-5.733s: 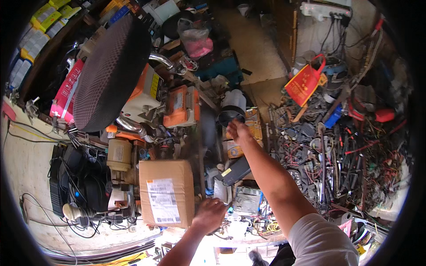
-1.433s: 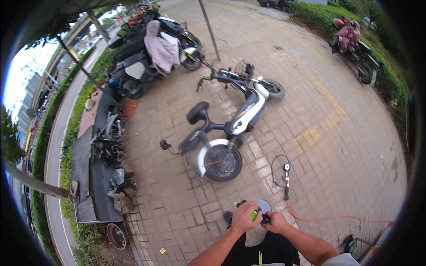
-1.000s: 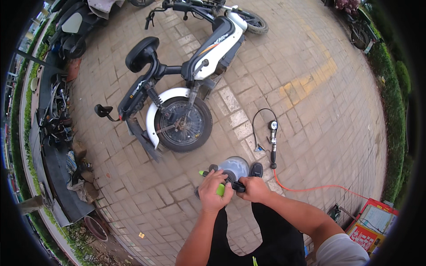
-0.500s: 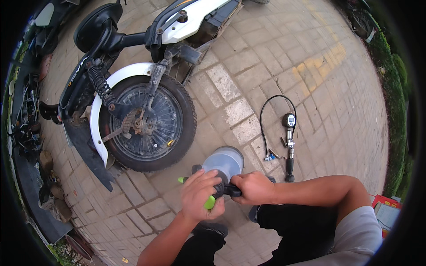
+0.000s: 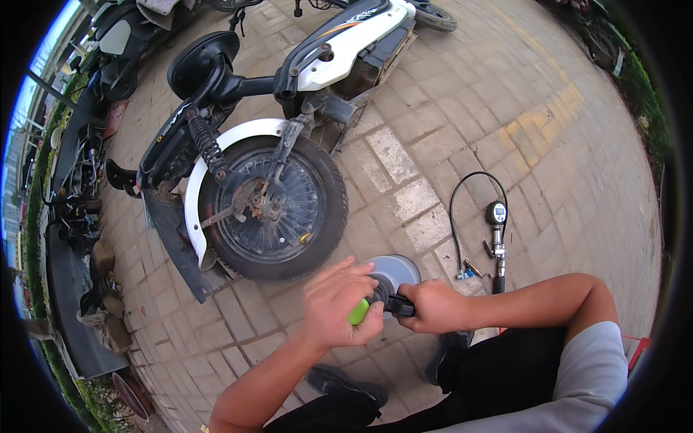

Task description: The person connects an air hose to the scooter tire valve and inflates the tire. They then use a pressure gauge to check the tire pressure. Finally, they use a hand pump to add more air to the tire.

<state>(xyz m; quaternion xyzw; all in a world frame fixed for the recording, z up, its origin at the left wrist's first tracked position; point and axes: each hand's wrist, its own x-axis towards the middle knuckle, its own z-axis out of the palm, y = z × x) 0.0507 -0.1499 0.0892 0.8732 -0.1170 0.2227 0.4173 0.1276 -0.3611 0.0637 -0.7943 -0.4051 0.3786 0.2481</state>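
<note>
Well left of our hands runs a long, flat, dark-grey sheet (image 5: 78, 299). Ahead and left of our left hand (image 5: 336, 307), a white-and-black two-wheeler (image 5: 249, 141) lies on its side, its black-tyred, spoked rear wheel (image 5: 278, 234) nearest us. Our left hand bends over the bottle's dark top, a bright-green rounded grip (image 5: 357, 312) between its fingers and thumb. The translucent, round-bodied plastic bottle (image 5: 399, 268) sits between our hands, tilted away. Our right hand (image 5: 431, 306) is clamped on its short black handle (image 5: 401, 306). Beyond our right forearm, a black-and-silver inflator with a round gauge (image 5: 497, 213) and looped black hose (image 5: 453, 209) lies on beige paving (image 5: 548, 224).
</note>
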